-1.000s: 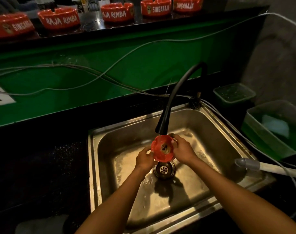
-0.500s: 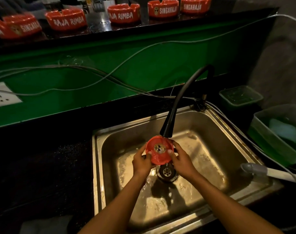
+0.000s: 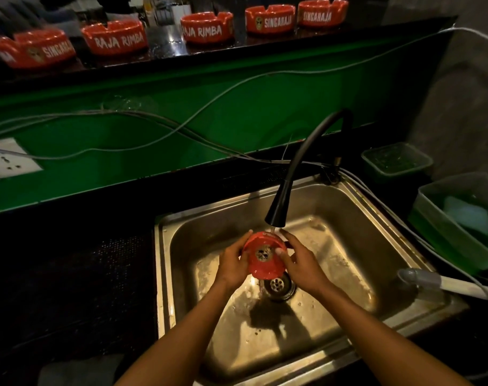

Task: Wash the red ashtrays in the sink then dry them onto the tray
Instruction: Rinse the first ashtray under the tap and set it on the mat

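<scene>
A dented, wet steel sink (image 3: 348, 218) sits under a black flexible faucet (image 3: 281, 201). Both forearms reach in; the left hand (image 3: 233, 263) and right hand (image 3: 302, 264) clasp a glossy round red ashtray (image 3: 263, 256) between their fingers, tilted above the drain (image 3: 277, 285), beneath the spout.

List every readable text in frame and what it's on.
"SINGARAJA": leftmost ashtray on the shelf, last letters blurred.
"RAJA RIMBA": second ashtray.
"RAJA RIMBA": third ashtray, first letter cut off at its edge.
"SINGARAJA": fourth ashtray.
"SINGARAJA": fifth ashtray.
Ashtray in both hands: a round emblem only, no legible text.
Wall socket: no readable marking.
</scene>
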